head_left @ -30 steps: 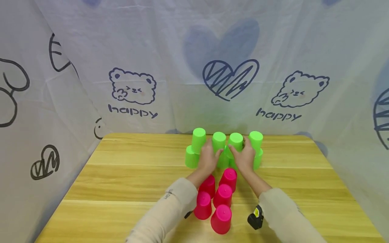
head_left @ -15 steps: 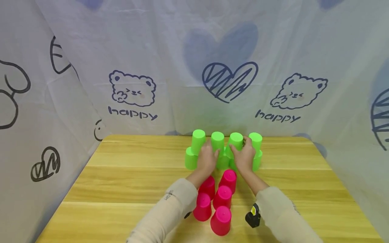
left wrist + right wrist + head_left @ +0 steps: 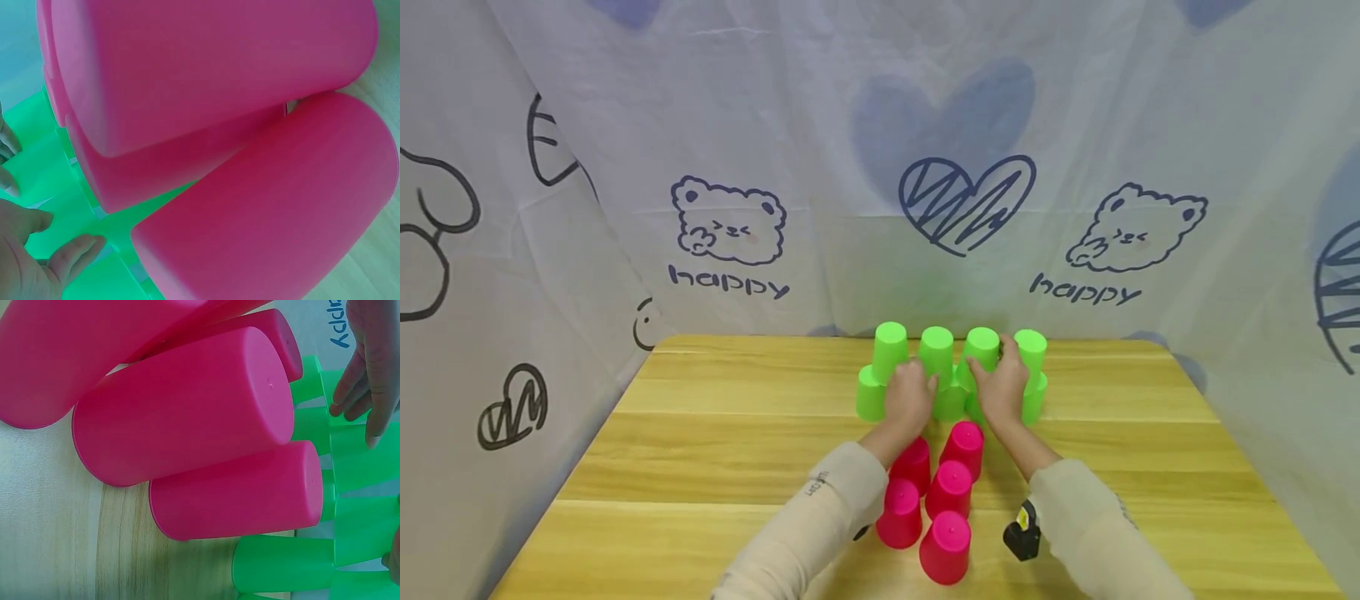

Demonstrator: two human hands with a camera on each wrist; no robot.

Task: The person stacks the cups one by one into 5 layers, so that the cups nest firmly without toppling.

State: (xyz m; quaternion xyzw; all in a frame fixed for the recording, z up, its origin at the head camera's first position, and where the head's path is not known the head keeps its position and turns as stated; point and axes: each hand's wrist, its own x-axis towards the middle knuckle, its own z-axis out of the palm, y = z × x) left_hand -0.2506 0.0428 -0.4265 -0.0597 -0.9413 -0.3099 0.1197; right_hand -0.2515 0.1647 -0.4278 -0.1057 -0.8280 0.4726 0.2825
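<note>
“Fingertips of the left hand [image 3: 910, 400] sit a little lower than a second ago; the right hand [image 3: 1002, 387] has hardly shifted.”

“Which cups are they at?”

“Two in the upper layer, above the lower row [image 3: 871, 402]: the second cup [image 3: 936, 357] left of that row's middle, the third cup [image 3: 983, 350] right of it.”

“Is either one gripped?”

“Third cup, yes. Right thumb lies on its left front and the fingers curl round its right side, in the gap before the fourth cup [image 3: 1033, 354]. Left thumb and fingers are apart, thumb at the second cup's front, fingers by its left side next to the first cup [image 3: 891, 350]. Whether they press, I can't tell.”

“How would you handle this bit?”

“It looks like settling the two middle cups over the lower row. I'd keep the pinch light, get each rim level across the cups beneath, then ease the thumb off first so the fingers don't knock the outer cups.”

“Anything else to watch?”

“Wrists, I'd say. Those red cups [image 3: 951, 493] stand in front of the lower row, close under the forearms.”
</note>
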